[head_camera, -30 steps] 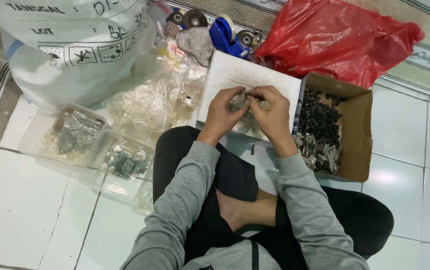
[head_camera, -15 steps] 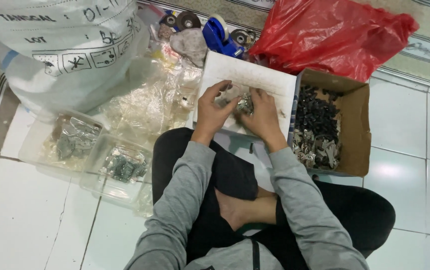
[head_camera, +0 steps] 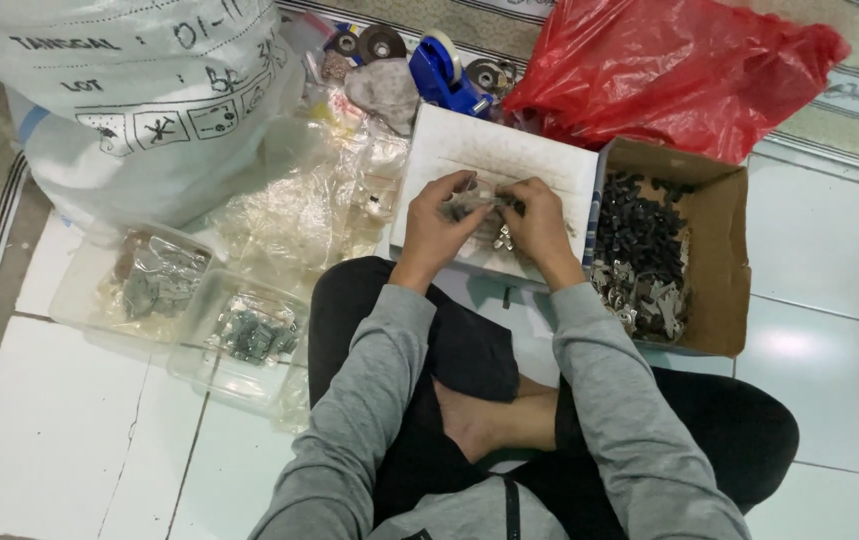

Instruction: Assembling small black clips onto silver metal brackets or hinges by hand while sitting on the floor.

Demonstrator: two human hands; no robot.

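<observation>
I sit cross-legged on a tiled floor. My left hand (head_camera: 437, 232) and my right hand (head_camera: 537, 226) meet over a flat white board (head_camera: 469, 150) in front of my knees. Both pinch a small clear bag of metal parts (head_camera: 471, 203) between their fingertips. A few loose silver parts (head_camera: 501, 238) lie on the board just under my right hand. A brown cardboard box (head_camera: 714, 255) at my right holds several small black and silver metal pieces (head_camera: 639, 255).
Two clear plastic tubs (head_camera: 79, 300) (head_camera: 211, 368) with bagged parts stand at my left. A big white sack (head_camera: 139, 100) and crumpled clear plastic (head_camera: 299, 200) lie beyond them. A red plastic bag (head_camera: 679, 70), a blue tape dispenser (head_camera: 444, 75) and tape rolls sit behind the board.
My hands have stayed together over the white board, shifting slightly as the fingers work the small bag. The view has tilted a little.
</observation>
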